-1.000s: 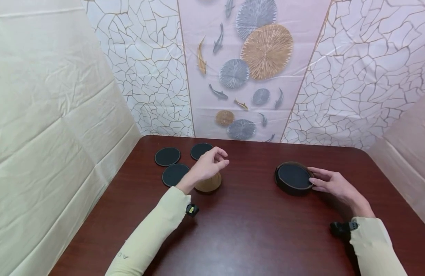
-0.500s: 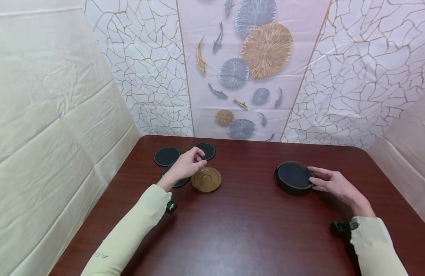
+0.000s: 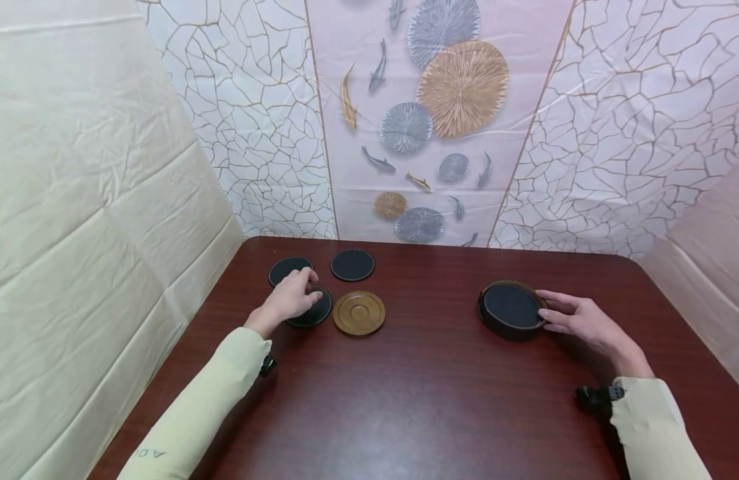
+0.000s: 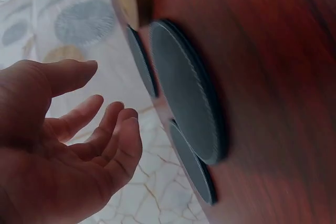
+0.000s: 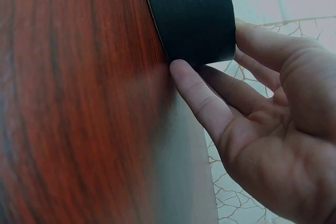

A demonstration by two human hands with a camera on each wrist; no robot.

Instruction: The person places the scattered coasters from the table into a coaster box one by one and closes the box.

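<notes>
My left hand (image 3: pixel 288 297) hovers over a round black coaster (image 3: pixel 312 312) with loosely bent fingers and nothing between them. In the left wrist view, a gap separates the left hand (image 4: pixel 79 129) from the stitched black coaster (image 4: pixel 184 93). A second black coaster (image 3: pixel 285 268) lies behind the left hand, partly covered by it. My right hand (image 3: pixel 585 323) rests its fingers and thumb against the right side of a round black holder (image 3: pixel 495 327), which has a dark coaster (image 3: pixel 513 307) on top. The right wrist view shows fairly straight fingers touching the holder's wall (image 5: pixel 191 19).
A round brown wooden disc (image 3: pixel 359 313) with a ringed centre lies right of the left hand. Behind it is another black coaster (image 3: pixel 353 265). All stand on a dark red-brown table (image 3: pixel 417 387), bounded by a patterned cloth backdrop (image 3: pixel 273 133).
My left hand has moved leftward from above the wooden disc to above the near black coaster, uncovering the disc and the back coaster. The right hand has stayed at the holder.
</notes>
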